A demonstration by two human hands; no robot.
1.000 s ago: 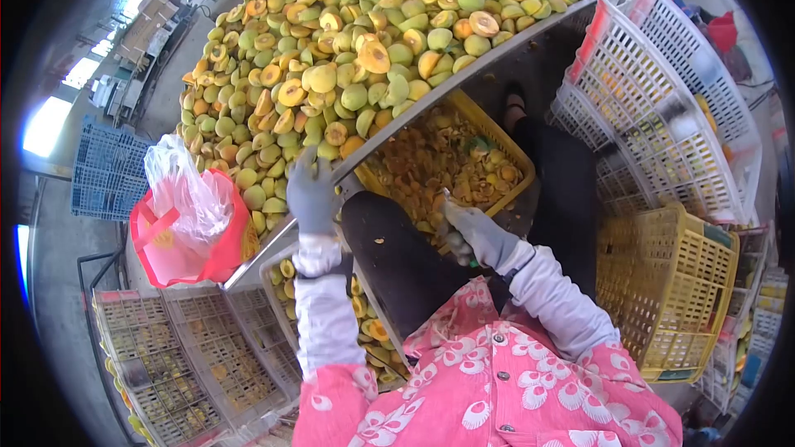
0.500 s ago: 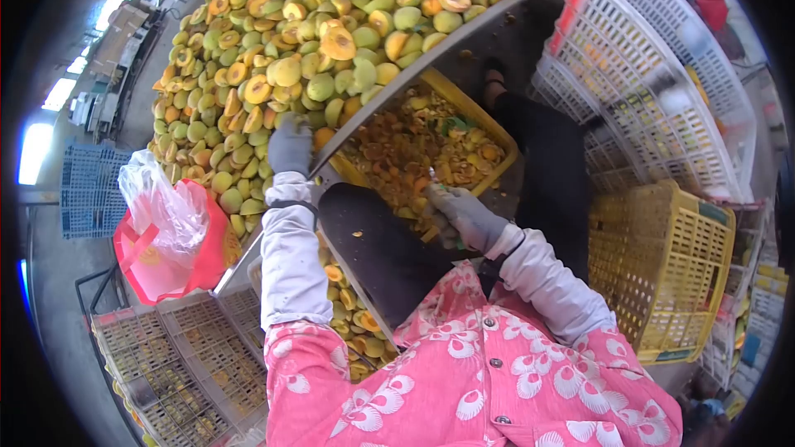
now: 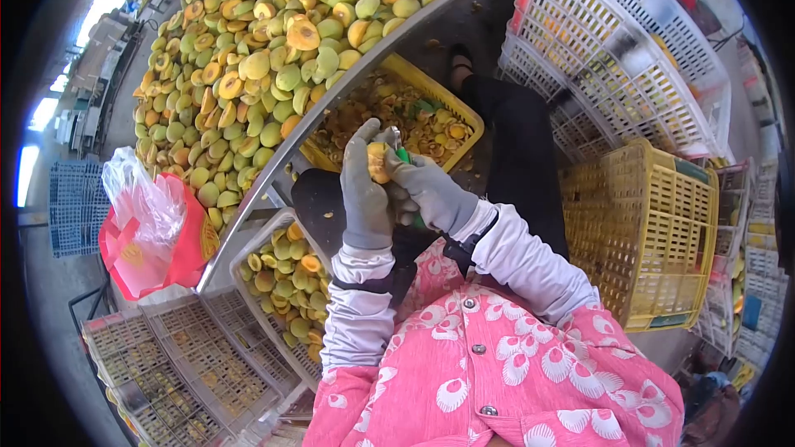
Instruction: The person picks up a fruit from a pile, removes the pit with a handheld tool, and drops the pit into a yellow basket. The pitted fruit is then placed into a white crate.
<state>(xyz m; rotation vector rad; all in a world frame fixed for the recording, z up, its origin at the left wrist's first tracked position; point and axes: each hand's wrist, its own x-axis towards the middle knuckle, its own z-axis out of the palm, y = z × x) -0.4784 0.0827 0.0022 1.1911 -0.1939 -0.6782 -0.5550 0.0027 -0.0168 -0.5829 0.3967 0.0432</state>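
My left hand [image 3: 365, 190], in a grey glove, is closed around a peach half [image 3: 378, 163] with orange flesh turned up. Right against it, my gloved right hand [image 3: 439, 192] is closed on a small green-handled tool [image 3: 402, 154], its metal end up beside the fruit. Its exact kind is hidden by the fingers. Both hands are above my lap, at the near edge of a yellow crate [image 3: 455, 108] that holds peach scraps. To the left, a big heap of halved green and orange peaches [image 3: 248, 74] covers the metal-edged table [image 3: 331, 95].
A pale crate [image 3: 240, 261] of peach halves stands by my left leg. White crates [image 3: 613, 50] lean at the upper right, with a yellow crate [image 3: 638, 240] below. A red bag [image 3: 157, 248] with clear plastic sits left, near grey crates [image 3: 190, 348].
My left hand has come from the peach heap to my right hand, and now holds a peach half. My right hand has moved up and left with the tool. The view has shifted.
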